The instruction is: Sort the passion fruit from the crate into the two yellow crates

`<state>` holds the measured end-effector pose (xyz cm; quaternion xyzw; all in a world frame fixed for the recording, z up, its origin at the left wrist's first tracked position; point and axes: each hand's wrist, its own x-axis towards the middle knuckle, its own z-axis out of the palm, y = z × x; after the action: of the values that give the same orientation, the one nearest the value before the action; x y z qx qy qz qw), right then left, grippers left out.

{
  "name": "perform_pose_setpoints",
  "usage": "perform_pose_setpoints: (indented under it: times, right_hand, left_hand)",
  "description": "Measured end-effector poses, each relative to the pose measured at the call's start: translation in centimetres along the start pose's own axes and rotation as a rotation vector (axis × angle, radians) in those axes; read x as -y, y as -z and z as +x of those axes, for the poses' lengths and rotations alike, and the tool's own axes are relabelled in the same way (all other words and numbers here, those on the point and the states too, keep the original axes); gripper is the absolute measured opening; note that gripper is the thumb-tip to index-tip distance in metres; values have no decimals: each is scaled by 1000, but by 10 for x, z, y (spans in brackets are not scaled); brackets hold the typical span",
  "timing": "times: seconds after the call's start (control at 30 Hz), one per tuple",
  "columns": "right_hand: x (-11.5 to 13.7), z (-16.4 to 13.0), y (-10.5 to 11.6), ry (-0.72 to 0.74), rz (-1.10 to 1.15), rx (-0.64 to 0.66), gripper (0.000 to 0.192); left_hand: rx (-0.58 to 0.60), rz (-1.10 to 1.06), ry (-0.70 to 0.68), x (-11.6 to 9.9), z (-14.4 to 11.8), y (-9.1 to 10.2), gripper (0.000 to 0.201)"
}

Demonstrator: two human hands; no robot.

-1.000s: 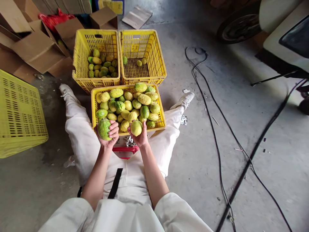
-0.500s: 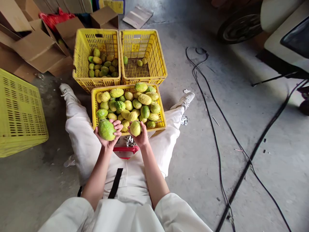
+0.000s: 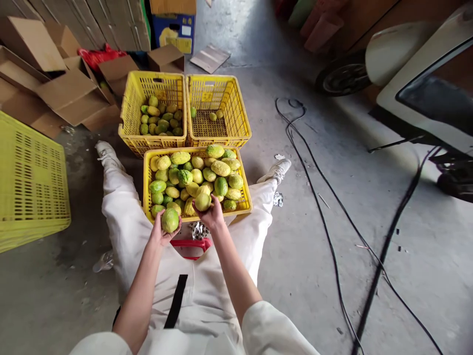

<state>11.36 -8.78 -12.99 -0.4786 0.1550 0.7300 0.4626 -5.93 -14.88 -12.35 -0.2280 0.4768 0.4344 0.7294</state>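
Note:
My left hand [image 3: 164, 229] is closed around a round green fruit [image 3: 170, 220], its end turned up toward me. A smaller yellow-green fruit [image 3: 203, 202] is in my right hand [image 3: 211, 215], just over the near edge of the crate. Between my legs stands a shallow yellow crate [image 3: 246, 209] heaped with rough-skinned, oval fruits [image 3: 220, 169] in yellow and green. Both hands are at its near rim, the left one slightly lower and nearer to me.
Behind it stand two deeper yellow crates: the left crate [image 3: 127, 121] holds many fruits, the right crate [image 3: 240, 118] only a few. Another yellow crate [image 3: 33, 197] is at far left. Cardboard boxes [image 3: 76, 93] lie behind. Black cables [image 3: 332, 231] cross the floor near a parked vehicle [image 3: 399, 84].
The camera view has shifted, so the crates sit lower. My left hand has turned its fruit and drawn it slightly nearer; my right hand still holds its fruit, now tilted differently.

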Motion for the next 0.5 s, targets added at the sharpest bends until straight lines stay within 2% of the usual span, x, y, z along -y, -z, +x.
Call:
perform_pose_setpoints:
  times: [0.07, 0.17, 0.23, 0.27, 0.33, 0.4, 0.5]
  right_hand:
    - [30, -2, -44, 84, -38, 120, 29]
    - [73, -16, -109, 338, -66, 439, 52]
    - [84, -26, -132, 487, -99, 532, 54]
    - [81, -30, -134, 541, -131, 549, 53]
    - [60, -30, -119, 580, -206, 542, 49]
    - [28, -22, -83, 509, -289, 441, 46]
    - [-16, -7, -15, 209, -470, 86, 36]
  left_hand:
    - [-34, -25, 15, -1, 3, 3, 29]
    - [-49, -88, 3, -5, 5, 2, 28]
    - [-63, -123, -14, -7, 6, 1, 29]
    - [-75, -137, -22, -8, 7, 1, 29]
    - [-103, -153, -37, -8, 10, 3, 29]
    - [-168, -143, -64, -5, 13, 6, 28]
    - [-287, -77, -96, 3, 16, 8, 27]
